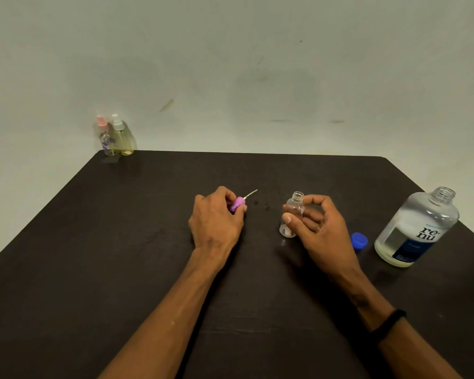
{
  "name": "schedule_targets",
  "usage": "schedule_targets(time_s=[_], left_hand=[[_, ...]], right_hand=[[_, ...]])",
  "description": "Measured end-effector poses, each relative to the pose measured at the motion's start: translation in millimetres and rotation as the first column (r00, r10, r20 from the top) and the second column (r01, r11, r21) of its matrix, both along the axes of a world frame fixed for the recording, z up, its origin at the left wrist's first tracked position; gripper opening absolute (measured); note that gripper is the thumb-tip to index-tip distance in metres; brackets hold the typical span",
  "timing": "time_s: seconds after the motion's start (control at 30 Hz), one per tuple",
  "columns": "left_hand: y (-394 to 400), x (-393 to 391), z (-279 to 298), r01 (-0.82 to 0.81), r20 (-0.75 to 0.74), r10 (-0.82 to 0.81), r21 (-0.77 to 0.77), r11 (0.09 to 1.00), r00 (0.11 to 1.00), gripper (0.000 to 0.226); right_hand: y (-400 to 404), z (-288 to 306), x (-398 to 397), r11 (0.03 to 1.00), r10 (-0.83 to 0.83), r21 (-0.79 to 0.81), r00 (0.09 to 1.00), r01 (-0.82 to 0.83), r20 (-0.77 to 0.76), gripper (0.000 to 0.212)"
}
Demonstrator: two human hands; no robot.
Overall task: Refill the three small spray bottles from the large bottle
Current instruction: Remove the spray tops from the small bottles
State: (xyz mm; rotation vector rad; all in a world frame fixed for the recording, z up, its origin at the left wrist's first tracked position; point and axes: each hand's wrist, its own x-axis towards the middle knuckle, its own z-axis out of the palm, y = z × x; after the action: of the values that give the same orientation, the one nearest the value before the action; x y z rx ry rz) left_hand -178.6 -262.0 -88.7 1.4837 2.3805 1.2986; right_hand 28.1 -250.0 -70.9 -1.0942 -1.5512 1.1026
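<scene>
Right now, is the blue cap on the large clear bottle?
No: the blue cap lies on the table beside the large clear bottle, whose threaded neck is open.

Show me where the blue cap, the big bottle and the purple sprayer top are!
blue cap (359, 240): head view, on its top.
big bottle (416, 231): head view, on its label.
purple sprayer top (237, 204): head view, on the part showing between the left hand's fingers.

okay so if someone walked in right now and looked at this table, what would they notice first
Probably the two hands at the table's middle: the left hand holds a pink spray top, and the right hand holds an open small bottle. Next, the uncapped large bottle at the right edge, its blue cap beside it.
</scene>
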Motion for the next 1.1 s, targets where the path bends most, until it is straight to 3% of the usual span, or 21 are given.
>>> schedule_targets(time_s=[0.3, 0.43, 0.5, 0.57, 0.63, 0.73, 0.83, 0.97, 1.1], left_hand=[[0.0, -2.3, 1.3, 0.012, -0.012, -0.012, -0.03, 0.999, 1.0, 0.03], [0.2, -3.5, 0.2, 0.046, 0.004, -0.046, -0.033, 0.998, 0.999, 0.047], [-1.7, -5.1, 1.5, 0.065, 0.051, -0.064, -0.016, 0.998, 0.997, 0.059], [-3.3, -4.8, 4.4, 0.053, 0.123, -0.056, 0.029, 0.998, 0.991, 0.066], [-6.9, -6.4, 5.5, 0.032, 0.263, -0.07, 0.143, 0.989, 0.962, 0.057], [-10.3, -10.7, 7.1, -0.088, 0.449, -0.077, 0.334, 0.938, 0.89, 0.035], [-17.0, -24.9, 5.9, -0.204, 0.547, -0.031, 0.364, 0.909, 0.837, 0.027], [-21.9, -67.1, 4.6, -0.261, 0.583, -0.025, 0.4, 0.879, 0.812, 0.023], [-19.8, -125.6, 7.9, -0.393, 0.632, 0.068, 0.391, 0.832, 0.772, 0.022]], right_hand=[[-1.7, 0.6, -0.3, 1.0, 0.002, -0.001, 0.996, -0.002, 0.085, 0.069], [-5.9, 2.4, -1.5, 0.999, -0.026, 0.032, 0.997, 0.024, 0.076, 0.098], [-11.9, 2.4, -2.2, 0.995, -0.064, 0.076, 0.996, 0.059, 0.062, 0.101], [-21.3, 5.2, -1.5, 0.981, -0.12, 0.157, 0.992, 0.114, 0.031, 0.095], [-35.4, 10.3, -4.1, 0.94, -0.191, 0.284, 0.981, 0.192, -0.033, 0.084], [-50.3, 18.4, -8.6, 0.77, -0.286, 0.553, 0.947, 0.318, -0.145, 0.063], [-59.6, 28.2, -30.7, 0.631, -0.286, 0.717, 0.948, 0.297, -0.141, 0.049], [-61.2, 32.2, -93.6, 0.642, -0.196, 0.741, 0.976, 0.197, -0.09, 0.037], [-38.8, 30.8, -170.5, 0.715, -0.085, 0.697, 0.996, 0.057, 0.005, 0.026]])
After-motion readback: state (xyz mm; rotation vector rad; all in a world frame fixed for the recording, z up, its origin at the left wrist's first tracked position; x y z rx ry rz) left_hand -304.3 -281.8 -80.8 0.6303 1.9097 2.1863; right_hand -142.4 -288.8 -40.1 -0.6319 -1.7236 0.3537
